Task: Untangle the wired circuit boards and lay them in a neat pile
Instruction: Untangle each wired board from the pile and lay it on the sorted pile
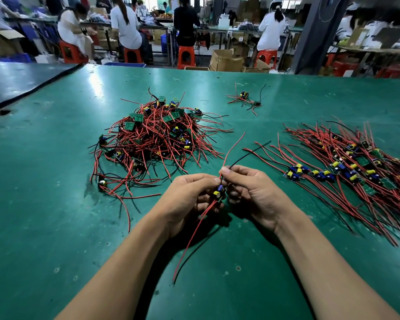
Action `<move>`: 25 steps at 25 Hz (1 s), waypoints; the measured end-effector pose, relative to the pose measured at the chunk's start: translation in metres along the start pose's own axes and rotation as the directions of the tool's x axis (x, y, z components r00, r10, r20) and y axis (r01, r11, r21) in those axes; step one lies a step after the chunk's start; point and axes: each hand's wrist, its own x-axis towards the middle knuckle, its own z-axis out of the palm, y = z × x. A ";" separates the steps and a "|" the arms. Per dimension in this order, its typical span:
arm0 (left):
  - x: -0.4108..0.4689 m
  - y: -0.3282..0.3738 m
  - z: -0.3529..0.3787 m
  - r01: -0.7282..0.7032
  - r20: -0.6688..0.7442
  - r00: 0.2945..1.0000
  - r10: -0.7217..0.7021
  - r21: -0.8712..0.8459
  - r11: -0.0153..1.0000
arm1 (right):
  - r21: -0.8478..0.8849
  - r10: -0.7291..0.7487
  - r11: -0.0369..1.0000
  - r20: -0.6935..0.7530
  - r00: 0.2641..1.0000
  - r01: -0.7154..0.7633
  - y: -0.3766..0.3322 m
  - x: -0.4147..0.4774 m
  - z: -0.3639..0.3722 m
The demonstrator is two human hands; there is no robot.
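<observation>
My left hand (189, 199) grips a small circuit board (219, 192) with yellow and blue parts, held above the green table (56, 204). My right hand (249, 190) pinches that board's red and black wires just above it; the wires rise up and to the right, and others hang down toward me. A tangled heap of wired boards (155, 137) lies ahead on the left. To the right, straightened boards lie side by side in a laid-out pile (346, 172), wires running the same way.
A small separate cluster of wired boards (244, 99) lies further back. A dark mat (16, 84) covers the neighbouring table at far left. Behind the table's far edge, several people sit on red stools (186, 57) among cardboard boxes (226, 60).
</observation>
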 end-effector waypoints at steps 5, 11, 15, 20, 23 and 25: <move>-0.001 -0.003 0.004 -0.044 -0.052 0.997 0.048 0.071 0.997 | -0.038 -0.005 0.999 0.042 0.999 0.007 0.001 0.000 0.001; -0.003 -0.012 0.018 -0.196 -0.167 0.959 0.230 0.197 0.961 | -0.036 -0.056 0.998 -0.108 0.993 0.053 0.004 0.004 0.001; -0.001 -0.014 0.020 -0.185 -0.213 0.948 0.239 0.244 0.952 | -0.027 -0.044 0.999 -0.139 0.989 0.041 0.006 0.006 0.001; -0.001 -0.014 0.018 -0.179 -0.175 0.954 0.242 0.311 0.933 | -0.045 -0.043 0.998 -0.122 0.992 0.037 0.005 0.005 0.001; 0.000 -0.014 0.018 -0.148 -0.141 0.969 0.202 0.324 0.935 | -0.034 -0.040 0.999 -0.123 0.992 0.036 0.005 0.004 0.003; -0.001 -0.012 0.017 -0.137 -0.108 0.979 0.173 0.275 0.952 | -0.011 -0.039 0.999 -0.146 0.989 0.038 0.004 0.004 0.005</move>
